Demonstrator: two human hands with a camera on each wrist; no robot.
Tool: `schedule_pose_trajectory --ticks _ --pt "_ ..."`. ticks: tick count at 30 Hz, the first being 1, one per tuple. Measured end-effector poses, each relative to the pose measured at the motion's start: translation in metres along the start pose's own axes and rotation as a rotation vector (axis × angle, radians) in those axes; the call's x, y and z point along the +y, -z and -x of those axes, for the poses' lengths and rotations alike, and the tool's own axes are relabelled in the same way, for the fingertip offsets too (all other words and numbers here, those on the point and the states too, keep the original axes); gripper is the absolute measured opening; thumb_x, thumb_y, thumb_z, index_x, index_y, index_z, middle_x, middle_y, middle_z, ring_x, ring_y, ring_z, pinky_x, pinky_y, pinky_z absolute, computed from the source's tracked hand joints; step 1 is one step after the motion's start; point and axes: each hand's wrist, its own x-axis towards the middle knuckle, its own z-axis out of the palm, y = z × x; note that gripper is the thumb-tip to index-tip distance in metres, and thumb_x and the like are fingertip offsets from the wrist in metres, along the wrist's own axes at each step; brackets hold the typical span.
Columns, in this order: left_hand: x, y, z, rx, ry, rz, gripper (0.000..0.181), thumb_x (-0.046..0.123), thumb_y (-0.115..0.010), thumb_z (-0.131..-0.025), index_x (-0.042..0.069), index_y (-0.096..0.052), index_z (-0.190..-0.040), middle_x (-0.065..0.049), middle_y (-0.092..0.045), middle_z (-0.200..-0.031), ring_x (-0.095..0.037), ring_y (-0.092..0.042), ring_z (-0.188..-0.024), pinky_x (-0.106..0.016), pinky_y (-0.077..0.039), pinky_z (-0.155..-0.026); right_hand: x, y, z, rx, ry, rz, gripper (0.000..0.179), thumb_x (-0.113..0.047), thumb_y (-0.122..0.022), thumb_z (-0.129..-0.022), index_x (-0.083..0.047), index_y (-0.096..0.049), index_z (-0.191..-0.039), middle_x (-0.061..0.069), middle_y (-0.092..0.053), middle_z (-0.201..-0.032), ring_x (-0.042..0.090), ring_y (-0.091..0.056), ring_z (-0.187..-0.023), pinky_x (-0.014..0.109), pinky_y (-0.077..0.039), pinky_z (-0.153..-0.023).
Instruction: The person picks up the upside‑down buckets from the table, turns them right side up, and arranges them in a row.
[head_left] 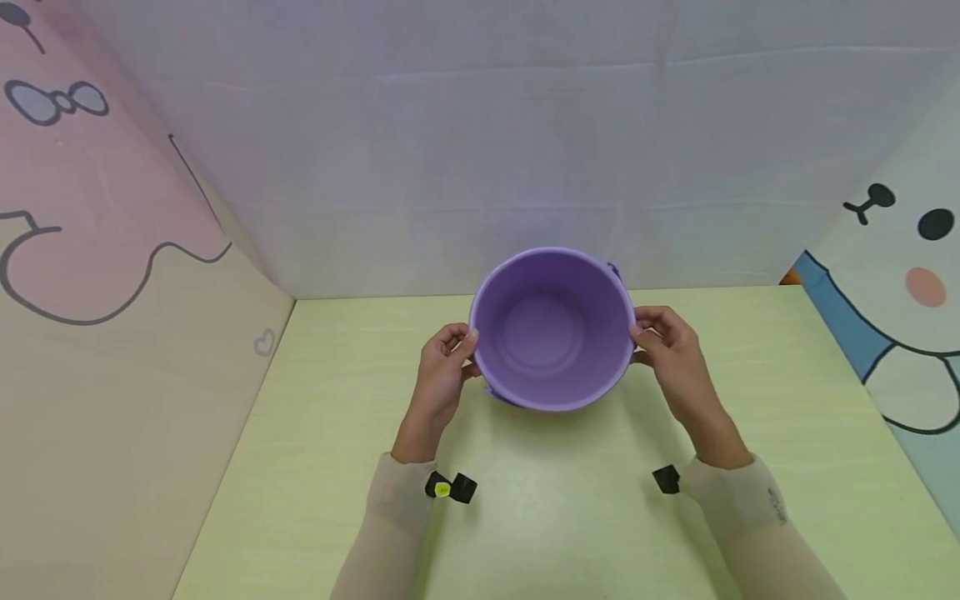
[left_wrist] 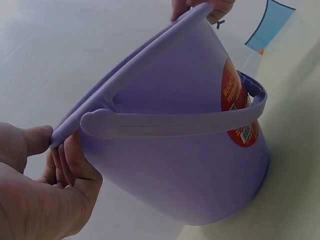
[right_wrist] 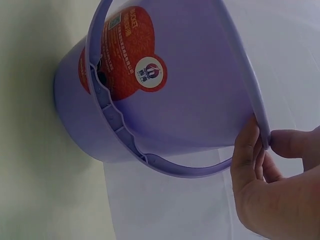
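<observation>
A purple plastic bucket [head_left: 551,329] shows its round mouth and bare inside in the head view. My left hand [head_left: 442,371] pinches the rim on its left side, thumb on top and fingers curled beneath. On the opposite side my right hand [head_left: 677,358] pinches the rim the same way. The bucket's handle [left_wrist: 175,124] hangs down against the outer wall in the left wrist view. A red label [right_wrist: 122,55] is stuck to that wall in the right wrist view. Whether the bucket's base touches the table, I cannot tell.
A pale yellow-green table [head_left: 337,500] lies below the bucket. Behind it hangs a plain light cloth [head_left: 450,150]. Printed cartoon panels stand at both sides, a pink and cream one [head_left: 97,183] on the left and a white and blue one [head_left: 892,275] on the right.
</observation>
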Motion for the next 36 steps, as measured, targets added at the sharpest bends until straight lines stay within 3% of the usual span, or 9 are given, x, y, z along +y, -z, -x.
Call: schedule_pose_trajectory --ticks 9,25,36 --pt "0.001 -0.001 -0.003 -0.004 0.027 0.039 0.004 0.004 -0.057 -0.109 0.001 -0.059 -0.106 0.0 -0.06 -0.087 -0.008 -0.058 -0.071 -0.017 -0.053 -0.06 0.0 -0.001 -0.005 0.019 0.0 -0.009 0.016 0.002 -0.054 -0.107 0.002 -0.06 -0.122 0.0 -0.061 -0.098 0.009 -0.064 -0.084 0.021 -0.061 -0.07" --pt "0.003 -0.003 -0.01 0.01 0.065 0.085 0.004 0.003 -0.055 -0.109 0.003 -0.058 -0.106 0.0 -0.062 -0.088 -0.007 -0.059 -0.07 -0.017 -0.054 -0.061 -0.001 -0.001 -0.013 0.021 -0.018 0.003 0.018 0.0 -0.056 -0.107 0.006 -0.06 -0.124 -0.001 -0.06 -0.098 0.01 -0.062 -0.087 0.02 -0.06 -0.07" --pt "0.007 -0.006 -0.019 0.028 0.083 0.058 0.005 0.007 -0.057 -0.109 0.005 -0.06 -0.106 0.0 -0.063 -0.086 -0.008 -0.06 -0.07 -0.018 -0.053 -0.061 -0.004 0.0 -0.024 0.024 -0.04 0.041 0.02 -0.002 -0.056 -0.108 0.008 -0.057 -0.125 0.001 -0.058 -0.101 0.01 -0.061 -0.086 0.02 -0.06 -0.069"
